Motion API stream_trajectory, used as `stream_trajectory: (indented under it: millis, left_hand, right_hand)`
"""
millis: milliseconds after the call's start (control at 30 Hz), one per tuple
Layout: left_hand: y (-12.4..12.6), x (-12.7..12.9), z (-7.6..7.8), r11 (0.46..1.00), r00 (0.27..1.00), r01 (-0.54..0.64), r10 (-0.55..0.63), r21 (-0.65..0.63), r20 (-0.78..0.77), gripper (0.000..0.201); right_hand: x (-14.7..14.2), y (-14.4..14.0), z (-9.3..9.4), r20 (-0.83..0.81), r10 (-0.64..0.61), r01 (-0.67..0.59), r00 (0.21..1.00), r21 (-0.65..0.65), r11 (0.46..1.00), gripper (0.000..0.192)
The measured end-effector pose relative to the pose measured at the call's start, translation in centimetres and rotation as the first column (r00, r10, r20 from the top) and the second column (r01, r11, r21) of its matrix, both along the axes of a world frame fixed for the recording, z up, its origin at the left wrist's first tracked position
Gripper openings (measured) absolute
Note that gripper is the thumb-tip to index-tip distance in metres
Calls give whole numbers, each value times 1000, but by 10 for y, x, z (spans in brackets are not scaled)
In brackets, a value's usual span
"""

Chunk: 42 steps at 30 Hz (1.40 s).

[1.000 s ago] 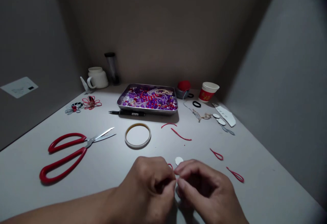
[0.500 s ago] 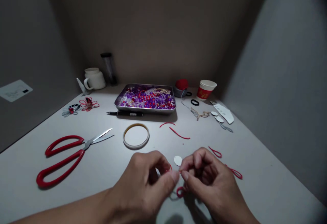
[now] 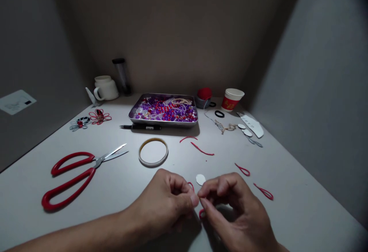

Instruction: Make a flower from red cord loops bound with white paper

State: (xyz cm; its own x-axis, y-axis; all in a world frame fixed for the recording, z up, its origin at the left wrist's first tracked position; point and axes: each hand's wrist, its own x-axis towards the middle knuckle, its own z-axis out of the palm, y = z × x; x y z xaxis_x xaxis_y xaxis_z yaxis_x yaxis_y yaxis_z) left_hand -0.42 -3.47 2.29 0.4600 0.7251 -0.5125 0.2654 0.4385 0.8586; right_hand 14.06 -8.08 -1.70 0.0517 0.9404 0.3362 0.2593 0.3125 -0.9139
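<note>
My left hand (image 3: 169, 202) and my right hand (image 3: 232, 206) meet low in the middle of the white table, fingertips pinched together on a thin red cord (image 3: 201, 213). A loop of that cord shows below the fingertips and a short end (image 3: 191, 185) sticks out above my left thumb. A small white disc (image 3: 200, 179) lies on the table just beyond the fingertips. Two looped red cord pieces (image 3: 243, 170) (image 3: 263, 192) lie to the right of my right hand.
Red-handled scissors (image 3: 71, 173) lie at the left, a tape ring (image 3: 153, 151) in the middle. Farther back are a metal tray of beads (image 3: 163, 112), a pen (image 3: 140, 127), loose red cord pieces (image 3: 201, 150), a paper cup (image 3: 232, 99), a white mug (image 3: 105, 88) and finished red flowers (image 3: 99, 116).
Both hands stayed pinched together on the red cord. They rose slightly, a loop of cord appeared below the fingertips, then the fingers closed in tighter.
</note>
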Motion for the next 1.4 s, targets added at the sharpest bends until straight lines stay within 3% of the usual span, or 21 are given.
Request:
stream_trajectory:
  millis: [133,200,233,267,333,367,400,433,533,633,733,800,867,933,1067,1133,1200,1300,1400]
  left_hand:
    - [-2,0,-3,998,1000,9,-7,63,-22,14]
    - [-5,-2,-6,971,996,54,-37,233,-75,14]
    - [-6,-4,-8,921,994,81,-45,381,-102,15]
    - [-7,-6,-10,826,991,111,-53,553,-121,16]
    - [-7,-10,-13,545,988,152,-72,825,-135,15]
    - [-7,-12,-14,410,988,154,-88,899,-129,15]
    - [-6,-13,-14,330,988,147,-90,932,-124,15]
    - [-6,-14,-15,285,987,149,-100,947,-125,16]
    - [-4,-14,-15,260,985,163,-106,952,-140,17]
    - [-4,-13,-15,266,984,166,-108,950,-142,17]
    - [-6,-12,-16,260,982,172,-117,950,-146,17]
    - [-8,-11,-18,241,978,188,-133,952,-160,16]
    - [-9,-10,-19,256,975,205,-140,945,-174,17]
    - [-10,-8,-19,348,973,225,-135,910,-189,20]
    - [-8,-7,-11,643,969,246,-138,725,-207,32]
    - [-7,-7,-7,759,973,226,-150,610,-173,35]
    - [-6,-7,-5,807,976,218,-171,549,-136,30]
    - [-7,-4,-6,807,976,217,-177,549,-125,23]
    - [-7,-1,-9,865,990,139,-126,482,-60,24]
  right_hand:
    - [-1,-1,1,-17,3,-4,1000,-24,1000,23]
    - [-1,1,4,-136,29,-51,990,-160,986,25]
    - [0,3,7,-225,57,-113,973,-244,963,25]
    - [1,6,9,-326,89,-197,941,-316,928,25]
    - [4,10,13,-514,153,-383,844,-378,843,25]
    - [6,12,15,-576,174,-447,799,-375,812,26]
    - [8,14,16,-612,183,-481,769,-367,796,28]
    - [9,15,16,-623,179,-485,761,-365,795,30]
    - [12,15,15,-550,115,-387,827,-409,827,34]
    - [13,13,17,-383,70,-259,921,-471,843,35]
    - [11,12,20,-204,117,-205,972,-495,844,27]
    - [9,10,22,-83,159,-179,984,-458,871,25]
    - [7,9,23,26,176,-152,984,-388,909,28]
    - [7,9,23,114,179,-135,977,-317,939,30]
    - [11,11,17,280,138,-87,950,-188,978,33]
    - [13,13,12,331,114,-64,937,-159,985,34]
    - [13,14,9,358,131,-75,925,-165,983,35]
    - [13,14,6,369,160,-106,915,-164,981,38]
    - [14,12,6,240,188,-132,952,-232,964,47]
